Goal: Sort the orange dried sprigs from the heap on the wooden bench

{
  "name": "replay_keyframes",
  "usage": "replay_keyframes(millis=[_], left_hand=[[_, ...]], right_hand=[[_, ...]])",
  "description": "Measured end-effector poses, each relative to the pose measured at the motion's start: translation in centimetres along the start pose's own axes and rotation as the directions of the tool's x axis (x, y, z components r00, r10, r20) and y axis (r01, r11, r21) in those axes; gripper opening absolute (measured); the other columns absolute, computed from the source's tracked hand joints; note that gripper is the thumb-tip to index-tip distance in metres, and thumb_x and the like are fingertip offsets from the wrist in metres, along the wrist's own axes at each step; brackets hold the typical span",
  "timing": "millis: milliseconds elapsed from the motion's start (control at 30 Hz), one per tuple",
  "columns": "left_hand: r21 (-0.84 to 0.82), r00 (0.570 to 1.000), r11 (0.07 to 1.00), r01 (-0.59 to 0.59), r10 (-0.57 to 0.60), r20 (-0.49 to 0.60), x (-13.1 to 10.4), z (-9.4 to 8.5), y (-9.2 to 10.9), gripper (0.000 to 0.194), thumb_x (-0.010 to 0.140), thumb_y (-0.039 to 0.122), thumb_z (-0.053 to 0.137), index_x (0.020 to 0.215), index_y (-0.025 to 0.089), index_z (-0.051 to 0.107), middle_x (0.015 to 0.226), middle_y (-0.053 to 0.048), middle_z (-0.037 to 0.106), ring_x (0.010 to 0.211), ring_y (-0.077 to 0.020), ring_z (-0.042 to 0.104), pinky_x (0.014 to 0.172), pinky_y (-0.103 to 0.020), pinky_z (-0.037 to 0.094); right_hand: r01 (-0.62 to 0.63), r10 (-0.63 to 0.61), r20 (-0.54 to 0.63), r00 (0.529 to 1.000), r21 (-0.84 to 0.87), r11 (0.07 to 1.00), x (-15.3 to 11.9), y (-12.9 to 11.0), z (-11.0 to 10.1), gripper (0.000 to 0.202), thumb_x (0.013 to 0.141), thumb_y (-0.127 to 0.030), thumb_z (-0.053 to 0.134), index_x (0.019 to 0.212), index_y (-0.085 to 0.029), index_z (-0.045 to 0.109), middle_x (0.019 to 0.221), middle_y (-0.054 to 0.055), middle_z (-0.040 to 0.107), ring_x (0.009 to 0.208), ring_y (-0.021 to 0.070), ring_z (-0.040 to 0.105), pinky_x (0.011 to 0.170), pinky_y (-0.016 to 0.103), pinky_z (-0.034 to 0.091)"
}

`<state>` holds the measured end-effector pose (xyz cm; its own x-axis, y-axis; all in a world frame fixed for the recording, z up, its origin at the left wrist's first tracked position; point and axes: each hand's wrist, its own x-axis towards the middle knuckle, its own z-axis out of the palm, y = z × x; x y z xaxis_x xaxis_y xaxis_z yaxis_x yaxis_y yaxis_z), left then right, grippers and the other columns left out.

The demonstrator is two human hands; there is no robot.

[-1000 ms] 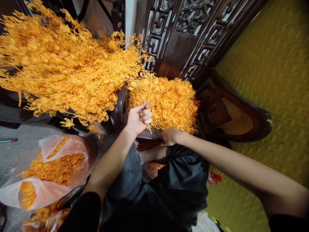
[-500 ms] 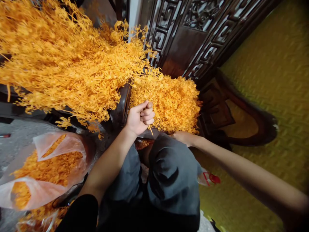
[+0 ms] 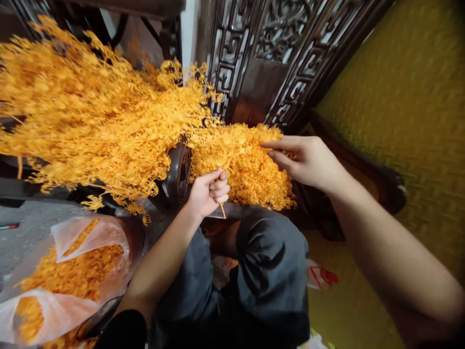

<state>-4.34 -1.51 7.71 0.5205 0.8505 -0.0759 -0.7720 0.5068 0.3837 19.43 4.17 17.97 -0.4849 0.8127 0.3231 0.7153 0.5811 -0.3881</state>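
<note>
Right hand [image 3: 308, 160] has risen onto one orange pile [image 3: 250, 169]; left hand [image 3: 209, 191] clasps sprigs [image 3: 218, 145].

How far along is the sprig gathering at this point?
Done: a large orange bunch fans out to the left, and filled bags lie lower left. In hand: the left hand grips a bundle of stems, while the right hand reaches onto the loose pile, fingers pinching at a sprig. Left: that pile looks far from used up, so plenty remains.
</note>
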Motion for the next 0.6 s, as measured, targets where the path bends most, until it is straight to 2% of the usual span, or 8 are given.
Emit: replay_keyframes(millis=[133,233,333,367,433,500,533,600], left_hand=[[0.03,0.997,0.997,0.072,-0.071,-0.016,-0.2,-0.6,0.1,0.032,0.1,0.023,0.041,0.072,0.014,0.053,0.056,0.01,0.013,0.041,-0.0057,0.012,0.039,-0.018,0.013],[0.045,0.995,0.994,0.1,-0.098,-0.032,-0.4,-1.1,0.4,0.03,0.099,0.024,0.044,0.072,0.014,0.052,0.056,0.01,0.012,0.042,-0.0057,0.009,0.039,-0.018,0.012],[0.054,0.994,0.994,0.1,-0.097,-0.048,-0.6,-1.7,0.6,0.028,0.098,0.025,0.048,0.072,0.015,0.051,0.055,0.01,0.012,0.043,-0.0058,0.007,0.039,-0.018,0.011],[0.059,0.994,0.994,0.096,-0.092,-0.054,-0.7,-1.9,0.7,0.028,0.097,0.026,0.049,0.072,0.015,0.051,0.055,0.011,0.011,0.043,-0.0059,0.006,0.038,-0.019,0.01],[0.07,0.995,0.994,0.085,-0.08,-0.067,-0.7,-2.1,0.8,0.027,0.096,0.025,0.05,0.07,0.016,0.049,0.054,0.011,0.01,0.043,-0.006,0.004,0.038,-0.019,0.009],[0.082,0.994,0.993,0.084,-0.077,-0.083,-0.7,-2.3,0.8,0.027,0.095,0.024,0.05,0.07,0.016,0.049,0.054,0.011,0.009,0.044,-0.006,0.002,0.038,-0.019,0.008],[0.086,0.993,0.992,0.089,-0.082,-0.091,-0.7,-2.3,0.8,0.027,0.095,0.024,0.05,0.07,0.016,0.049,0.054,0.011,0.009,0.044,-0.006,0.002,0.038,-0.019,0.008],[0.086,0.99,0.99,0.11,-0.101,-0.103,-0.5,-2.1,0.7,0.027,0.096,0.024,0.05,0.07,0.015,0.049,0.054,0.011,0.009,0.044,-0.006,0.002,0.038,-0.019,0.008]], right_hand=[[0.131,-0.096,-0.26,0.961,0.121,0.984,3.5,-2.6,0.6,0.041,0.097,-0.048,0.057,0.119,-0.019,0.075,0.09,0.008,0.072,0.077,0.0206,0.065,0.073,0.036,0.05],[0.158,-0.125,-0.165,0.978,0.203,0.966,4.9,-2.5,2.1,0.048,0.088,-0.056,0.067,0.115,-0.017,0.076,0.098,0.01,0.073,0.087,0.0242,0.067,0.079,0.038,0.05],[0.14,-0.148,0.0,0.989,0.331,0.933,5.6,-1.2,3.6,0.043,0.08,-0.06,0.074,0.086,-0.017,0.075,0.085,0.007,0.072,0.08,0.0228,0.066,0.075,0.036,0.05],[0.111,-0.119,-0.001,0.993,0.372,0.922,5.7,-0.5,4.0,0.041,0.079,-0.059,0.075,0.077,-0.018,0.071,0.077,0.005,0.07,0.073,0.0204,0.064,0.07,0.034,0.049],[0.025,0.056,-0.149,0.987,0.492,0.87,5.9,1.3,4.2,0.042,0.079,-0.057,0.076,0.069,-0.02,0.062,0.061,0.0,0.06,0.056,0.0148,0.055,0.054,0.029,0.043],[-0.016,0.294,-0.319,0.901,0.653,0.757,5.8,3.0,4.1,0.04,0.079,-0.056,0.076,0.071,-0.021,0.057,0.057,-0.002,0.055,0.047,0.012,0.048,0.042,0.025,0.035],[-0.025,0.373,-0.34,0.863,0.71,0.704,5.5,3.7,4.1,0.038,0.081,-0.055,0.075,0.074,-0.021,0.058,0.06,-0.001,0.057,0.046,0.0115,0.048,0.039,0.024,0.033],[-0.078,0.401,-0.256,0.88,0.755,0.652,4.7,4.4,4.3,0.034,0.083,-0.052,0.074,0.082,-0.019,0.063,0.075,0.004,0.067,0.049,0.012,0.055,0.037,0.024,0.035]])
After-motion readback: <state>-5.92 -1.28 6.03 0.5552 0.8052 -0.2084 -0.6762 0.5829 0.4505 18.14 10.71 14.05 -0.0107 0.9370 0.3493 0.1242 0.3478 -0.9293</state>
